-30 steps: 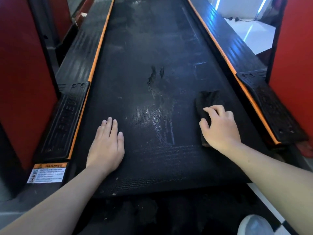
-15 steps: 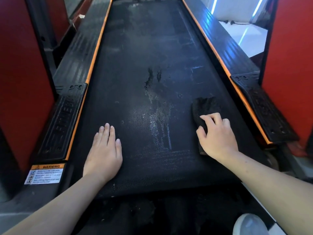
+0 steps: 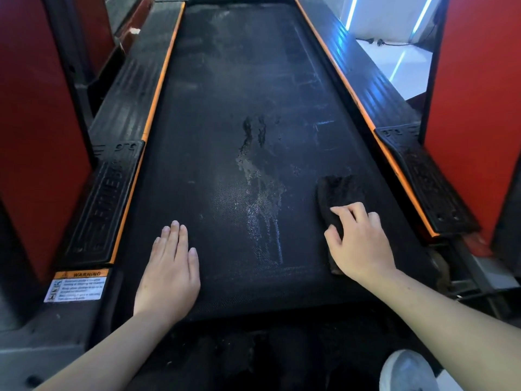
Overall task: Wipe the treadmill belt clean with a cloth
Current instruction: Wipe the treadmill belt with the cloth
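While our L hand [image 3: 169, 266] lies flat on the treadmill belt [image 3: 225, 108], fingers straight, holding nothing, our R hand [image 3: 359, 244] grips the dark cloth [image 3: 339, 190] w/ curled fingers. Cloth sits on belt's right side, near the side rail [image 3: 423, 176]. Btwn both hands: a wet smear [image 3: 259, 193], apart from cloth.

A: Any readable text?
B: 1 sticker [image 3: 76, 286], on the frame corner left of the treadmill belt [image 3: 225, 108]. Orange header reads "WARNING". White part below has small print, too small to read.
A: Foot pads?
B: Raised lettering on left foot pad [image 3: 104, 204] and right foot pad [image 3: 425, 176], can't make out either.
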Motion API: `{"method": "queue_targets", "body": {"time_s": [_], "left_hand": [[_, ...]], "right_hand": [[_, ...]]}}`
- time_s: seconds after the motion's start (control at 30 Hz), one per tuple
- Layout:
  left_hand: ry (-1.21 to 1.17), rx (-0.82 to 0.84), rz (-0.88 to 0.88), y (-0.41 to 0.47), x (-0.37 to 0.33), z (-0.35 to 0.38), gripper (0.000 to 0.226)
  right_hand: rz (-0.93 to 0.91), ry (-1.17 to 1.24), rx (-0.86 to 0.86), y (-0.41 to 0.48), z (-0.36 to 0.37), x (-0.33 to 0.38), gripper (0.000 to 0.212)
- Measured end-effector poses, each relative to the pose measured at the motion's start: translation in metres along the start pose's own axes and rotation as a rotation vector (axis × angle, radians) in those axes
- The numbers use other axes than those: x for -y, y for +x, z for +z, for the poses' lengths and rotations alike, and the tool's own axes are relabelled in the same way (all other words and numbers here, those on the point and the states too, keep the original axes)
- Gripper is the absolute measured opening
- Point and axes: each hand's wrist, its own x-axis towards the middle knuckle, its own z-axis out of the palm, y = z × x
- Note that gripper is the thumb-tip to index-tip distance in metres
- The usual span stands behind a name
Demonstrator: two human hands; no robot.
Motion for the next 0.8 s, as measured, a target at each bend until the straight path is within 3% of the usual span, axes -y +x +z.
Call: {"method": "queue_targets", "body": {"time_s": [0.23, 0.4, 0.53, 0.63, 0.8], "left_hand": [[-0.035, 0.033, 0.015, -0.017, 0.001, -0.007, 0.069], [0.156, 0.078, 0.11, -0.012, 0.01, -0.032, 0.065], [0.269, -0.03, 0.218, 0.007, 0.032, -0.056, 0.054], [0.34, -0.057, 0.159, 0.013, 0.063, -0.062, 0.06], [0.234, -0.02, 0.068, 0.01, 0.089, -0.06, 0.073]], "right_hand": [[-0.017, 0.095, 0.049, -0.008, -0.015, -0.011, 0.037], [-0.037, -0.057, -0.027, 0.001, -0.022, -0.031, 0.037], [0.098, -0.149, 0.001, 0.015, -0.03, -0.055, 0.043], [0.213, -0.168, 0.082, 0.022, -0.039, -0.072, 0.038], [0.25, -0.095, 0.154, 0.022, -0.039, -0.069, 0.041]]}}
